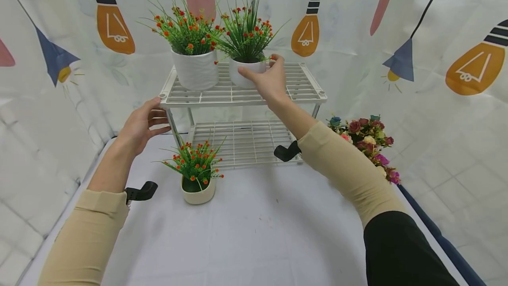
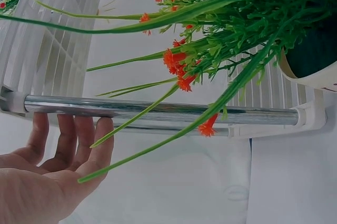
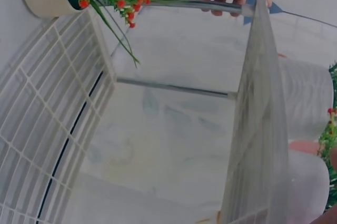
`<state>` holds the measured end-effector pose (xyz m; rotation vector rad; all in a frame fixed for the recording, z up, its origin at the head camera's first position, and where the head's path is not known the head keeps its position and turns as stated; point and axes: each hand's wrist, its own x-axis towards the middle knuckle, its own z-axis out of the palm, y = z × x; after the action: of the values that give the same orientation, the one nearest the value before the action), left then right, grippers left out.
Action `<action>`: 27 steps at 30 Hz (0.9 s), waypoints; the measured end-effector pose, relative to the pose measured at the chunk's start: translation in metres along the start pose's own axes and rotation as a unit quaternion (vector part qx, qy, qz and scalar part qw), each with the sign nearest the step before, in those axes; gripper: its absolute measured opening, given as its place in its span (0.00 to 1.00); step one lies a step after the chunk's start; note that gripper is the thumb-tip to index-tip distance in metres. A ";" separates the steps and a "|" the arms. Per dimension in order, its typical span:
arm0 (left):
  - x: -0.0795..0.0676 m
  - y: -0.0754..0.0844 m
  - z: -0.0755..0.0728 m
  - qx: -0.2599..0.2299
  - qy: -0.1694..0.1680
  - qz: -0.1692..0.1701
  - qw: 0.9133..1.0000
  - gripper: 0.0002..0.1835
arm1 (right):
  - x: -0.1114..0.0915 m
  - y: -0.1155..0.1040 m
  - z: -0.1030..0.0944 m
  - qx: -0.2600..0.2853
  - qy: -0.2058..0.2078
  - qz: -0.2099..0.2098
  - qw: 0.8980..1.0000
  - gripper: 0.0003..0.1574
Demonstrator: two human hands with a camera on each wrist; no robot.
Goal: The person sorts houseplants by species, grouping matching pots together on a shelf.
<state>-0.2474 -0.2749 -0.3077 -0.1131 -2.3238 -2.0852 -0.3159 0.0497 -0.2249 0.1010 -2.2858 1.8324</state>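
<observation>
My right hand (image 1: 271, 80) holds the smaller white potted plant (image 1: 248, 72) on the top tier of a white two-tier wire rack (image 1: 238, 98). Its thumb lies on the near side of the pot and a finger reaches behind. At the rack's left front corner, my left hand (image 1: 139, 125) grips the frame, fingertips against the metal post (image 2: 174, 110), thumb over the top edge in the right wrist view. A larger white potted plant (image 1: 196, 69) stands beside the smaller one. Both have grassy leaves and small orange-red flowers.
A similar plant in a cream pot (image 1: 199, 193) stands on the white-covered table (image 1: 254, 237) before the rack's left side, its leaves crossing the left wrist view. Multicoloured artificial flowers (image 1: 367, 140) lie at the right edge. A patterned curtain (image 1: 349, 8) hangs behind.
</observation>
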 end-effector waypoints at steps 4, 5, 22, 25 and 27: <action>0.000 0.000 -0.001 0.005 -0.001 0.002 1.000 0.23 | -0.008 -0.003 -0.005 0.014 -0.009 -0.004 1.000 0.66; 0.000 0.000 -0.001 0.006 -0.001 0.002 1.000 0.23 | -0.010 -0.004 -0.006 0.020 -0.013 -0.005 1.000 0.65; 0.001 -0.002 -0.001 0.007 -0.002 0.004 1.000 0.24 | -0.065 -0.001 -0.026 0.064 -0.047 -0.060 0.995 0.60; 0.001 -0.001 -0.001 0.006 -0.002 0.004 1.000 0.24 | -0.075 0.003 -0.029 0.068 -0.056 -0.071 0.994 0.58; 0.001 -0.001 0.000 0.004 -0.002 0.004 1.000 0.24 | -0.082 0.008 -0.030 0.073 -0.063 -0.072 0.993 0.56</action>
<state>-0.2483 -0.2755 -0.3084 -0.1259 -2.3287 -2.0749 -0.2333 0.0745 -0.2431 0.4037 -2.1564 1.9664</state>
